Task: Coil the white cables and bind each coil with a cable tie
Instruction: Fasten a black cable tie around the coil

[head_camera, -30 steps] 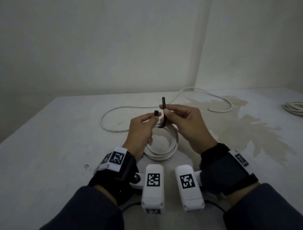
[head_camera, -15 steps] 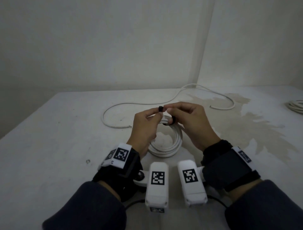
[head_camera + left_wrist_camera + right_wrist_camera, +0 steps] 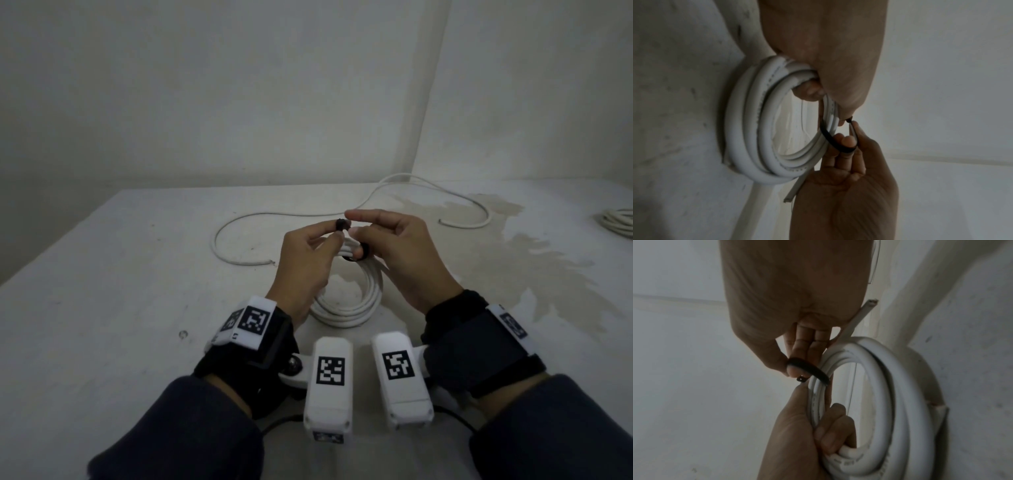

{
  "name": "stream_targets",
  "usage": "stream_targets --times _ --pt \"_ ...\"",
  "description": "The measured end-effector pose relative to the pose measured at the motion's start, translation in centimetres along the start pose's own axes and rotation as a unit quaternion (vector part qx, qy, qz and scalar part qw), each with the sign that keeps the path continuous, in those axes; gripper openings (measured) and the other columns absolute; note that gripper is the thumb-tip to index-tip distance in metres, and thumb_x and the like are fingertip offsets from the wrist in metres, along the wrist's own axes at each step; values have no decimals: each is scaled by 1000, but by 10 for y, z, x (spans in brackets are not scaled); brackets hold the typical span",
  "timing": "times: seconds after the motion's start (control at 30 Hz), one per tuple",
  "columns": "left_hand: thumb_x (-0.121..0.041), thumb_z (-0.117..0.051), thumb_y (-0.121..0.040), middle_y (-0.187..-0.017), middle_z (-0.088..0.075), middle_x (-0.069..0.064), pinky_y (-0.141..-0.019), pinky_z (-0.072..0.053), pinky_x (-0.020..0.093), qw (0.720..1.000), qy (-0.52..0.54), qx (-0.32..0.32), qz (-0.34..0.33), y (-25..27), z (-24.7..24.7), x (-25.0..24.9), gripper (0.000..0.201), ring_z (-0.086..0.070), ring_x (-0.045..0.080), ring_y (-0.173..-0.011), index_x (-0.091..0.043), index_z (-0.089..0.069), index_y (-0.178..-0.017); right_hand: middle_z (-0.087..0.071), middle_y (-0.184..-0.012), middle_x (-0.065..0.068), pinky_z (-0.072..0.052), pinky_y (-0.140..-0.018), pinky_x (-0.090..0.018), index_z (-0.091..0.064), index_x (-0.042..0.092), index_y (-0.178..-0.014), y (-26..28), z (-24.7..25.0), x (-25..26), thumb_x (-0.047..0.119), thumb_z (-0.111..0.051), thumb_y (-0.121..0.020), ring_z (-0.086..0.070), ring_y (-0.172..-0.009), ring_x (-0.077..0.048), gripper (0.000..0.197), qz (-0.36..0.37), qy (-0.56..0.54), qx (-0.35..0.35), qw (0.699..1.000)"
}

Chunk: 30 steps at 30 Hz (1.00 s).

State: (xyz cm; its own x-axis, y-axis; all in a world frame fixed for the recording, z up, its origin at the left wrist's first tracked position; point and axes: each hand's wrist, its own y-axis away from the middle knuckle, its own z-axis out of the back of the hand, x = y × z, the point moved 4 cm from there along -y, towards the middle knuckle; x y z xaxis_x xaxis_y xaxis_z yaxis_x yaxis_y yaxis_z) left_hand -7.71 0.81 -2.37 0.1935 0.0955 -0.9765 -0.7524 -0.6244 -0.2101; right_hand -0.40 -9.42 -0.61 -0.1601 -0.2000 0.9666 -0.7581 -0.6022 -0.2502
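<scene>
The white cable coil (image 3: 346, 301) stands partly raised off the table (image 3: 102, 274), near its front edge, with its lower turns resting on the surface. This leaves the upper arc free so that a strap can pass around the bundled turns.

The left hand (image 3: 305, 260) performs two functions. Its lower fingers curl round the top of the coil, as the right wrist view shows, which keeps the turns stacked and prevents them from springing apart. Its thumb and forefinger pinch the small head of the black cable tie (image 3: 838, 142). Holding the head steady gives the other hand a fixed target.

The right hand (image 3: 400, 260) pinches the strap of the tie, which is looped round the coil and over the fingertips (image 3: 849, 139). The loop is wide and slack; the tie is judged not yet tightened.

A loose white cable (image 3: 260, 219) lies uncoiled across the middle of the table toward its far edge. Another coil (image 3: 616, 222) lies at the right edge; whether it is bound cannot be determined. A pale stain (image 3: 534, 260) marks the right part of the table.
</scene>
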Motion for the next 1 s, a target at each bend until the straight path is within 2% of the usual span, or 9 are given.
stream_targets --times 0.1,0.23,0.3,0.37,0.5,0.67,0.8,0.87,1.0 --pt "-1 -52 -94 -40 -56 -4 -40 -32 4 1000 7 5 -14 2 -1 -4 22 -45 -4 -33 -5 -66 -111 -57 -63 -15 -56 -70 -35 -70 6 -98 0 -1 -1 -5 -60 -85 -54 -53 -14 20 0 1 5 1000" --pt "-1 -52 -95 -88 -61 -3 -41 -32 3 1000 -3 7 -29 2 0 -4 25 -46 -6 -34 -4 -65 -115 -59 -68 -18 -56 -70 -35 -70 6 -96 -1 -1 -2 -5 -59 -86 -55 -54 -14 20 -1 -6 13 1000" --pt "-2 -52 -94 -67 -65 14 -41 -32 3 999 -6 7 -31 2 0 -4 24 -46 -6 -35 -5 -66 -114 -58 -64 -16 -56 -71 -37 -70 5 -98 -1 0 -2 -5 -59 -86 -55 -54 -14 19 -3 -7 14 1000" --pt "-2 -53 -94 -49 -59 -4 -41 -33 4 999 -11 5 -31 1 0 -3 24 -47 -6 -36 -7 -68 -112 -58 -61 -15 -56 -73 -39 -70 5 -99 -1 0 -2 -5 -59 -86 -54 -53 -14 20 -4 -4 14 1000" --pt "-2 -53 -94 -49 -59 -13 -42 -34 4 999 -10 8 -35 1 0 -3 24 -47 -6 -36 -10 -68 -110 -57 -60 -13 -55 -73 -38 -69 5 -100 -1 0 -2 -6 -58 -86 -53 -53 -13 20 -5 -4 10 1000" --pt "-5 -53 -95 -64 -66 17 -42 -34 3 998 -27 14 -47 3 0 -7 25 -50 -7 -38 -6 -68 -114 -56 -53 -8 -56 -70 -35 -68 5 -98 -1 1 -2 -5 -57 -87 -54 -51 -12 19 -3 10 7 1000" --pt "-8 -52 -96 -80 -67 5 -41 -39 10 998 -42 25 -44 4 -1 -8 26 -54 -6 -78 -10 -68 -116 -55 -60 -14 -57 -65 -33 -67 3 -98 -1 1 -2 -4 -58 -89 -56 -50 -13 14 19 24 8 999" --pt "-8 -51 -96 -77 -66 -1 -40 -39 10 997 -50 34 -48 4 -2 -9 26 -62 7 -64 -10 -68 -116 -56 -60 -15 -56 -62 -32 -66 1 -97 -2 1 -1 -3 -59 -90 -57 -49 -12 11 31 33 2 999" --pt "-2 -48 -96 -59 -62 -12 -42 -32 1 996 -49 50 -61 5 -6 -12 25 -48 -7 -37 -5 -70 -108 -60 -50 -5 -55 -58 -32 -64 0 -88 -3 3 -2 -2 -61 -89 -57 -47 -11 4 34 33 -14 999"
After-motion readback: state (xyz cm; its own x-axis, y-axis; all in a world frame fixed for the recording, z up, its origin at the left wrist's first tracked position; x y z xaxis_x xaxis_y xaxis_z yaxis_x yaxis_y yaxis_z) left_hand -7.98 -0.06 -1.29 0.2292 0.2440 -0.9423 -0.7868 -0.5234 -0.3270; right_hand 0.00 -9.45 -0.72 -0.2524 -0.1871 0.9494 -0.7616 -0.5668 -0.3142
